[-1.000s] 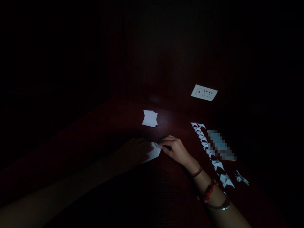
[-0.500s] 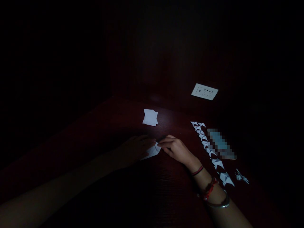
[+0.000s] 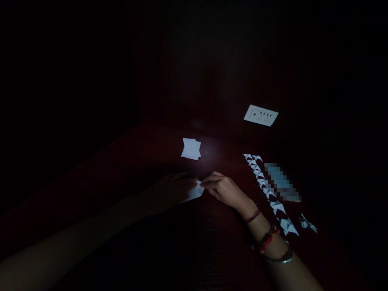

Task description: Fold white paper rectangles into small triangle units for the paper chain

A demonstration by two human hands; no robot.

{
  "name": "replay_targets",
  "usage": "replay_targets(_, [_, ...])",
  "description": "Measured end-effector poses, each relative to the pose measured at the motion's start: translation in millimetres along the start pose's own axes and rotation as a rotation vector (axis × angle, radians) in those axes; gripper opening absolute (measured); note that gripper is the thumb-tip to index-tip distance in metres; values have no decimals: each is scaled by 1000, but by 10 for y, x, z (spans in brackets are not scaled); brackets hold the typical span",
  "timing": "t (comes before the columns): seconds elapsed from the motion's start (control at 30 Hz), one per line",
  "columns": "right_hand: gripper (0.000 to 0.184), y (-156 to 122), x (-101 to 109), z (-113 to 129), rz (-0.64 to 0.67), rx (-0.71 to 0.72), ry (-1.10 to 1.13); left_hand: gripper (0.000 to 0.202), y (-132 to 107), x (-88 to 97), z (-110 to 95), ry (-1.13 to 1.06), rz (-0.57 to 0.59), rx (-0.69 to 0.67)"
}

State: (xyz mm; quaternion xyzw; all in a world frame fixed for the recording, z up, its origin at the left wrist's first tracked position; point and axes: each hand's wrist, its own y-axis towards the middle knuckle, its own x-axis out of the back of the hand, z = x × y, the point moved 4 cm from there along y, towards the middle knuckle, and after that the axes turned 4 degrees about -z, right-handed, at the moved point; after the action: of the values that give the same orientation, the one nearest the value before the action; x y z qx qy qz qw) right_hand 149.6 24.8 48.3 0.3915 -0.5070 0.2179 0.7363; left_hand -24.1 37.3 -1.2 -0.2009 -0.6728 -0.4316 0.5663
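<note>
left hand [image 3: 169,190] + right hand [image 3: 222,189]: counting two
loose sheet [image 3: 194,193]: one
paper stack [image 3: 191,148]: one
folded triangles [image 3: 277,207]: losing count
socket plate [image 3: 260,115]: one

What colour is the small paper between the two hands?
The paper is white; the head view shows it.

dim room, wooden desk [image 3: 218,242], wall socket [image 3: 260,115]

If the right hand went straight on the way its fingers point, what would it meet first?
The right hand points left: first the white paper at its fingertips, then the left hand lying on that paper. Too dim to tell contact.
</note>
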Motion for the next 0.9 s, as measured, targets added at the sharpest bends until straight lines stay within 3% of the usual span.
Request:
replay_targets(0.33, [28, 0, -42, -13, 33, -1, -6, 40, -16, -161, 76, 14, -26, -12])
replay_targets(0.5, [27, 2, -35, -16, 23, 5, 34, 46, 3, -75, 31, -2, 55, -50])
replay_targets(0.7, [24, 0, -6, -7, 17, -14, 68, 45, -19, 44, -36, -6, 73, -39])
replay_targets(0.9, [24, 6, -3, 8, 30, -19, 62, 45, -25, 22, -20, 37, 82, -25])
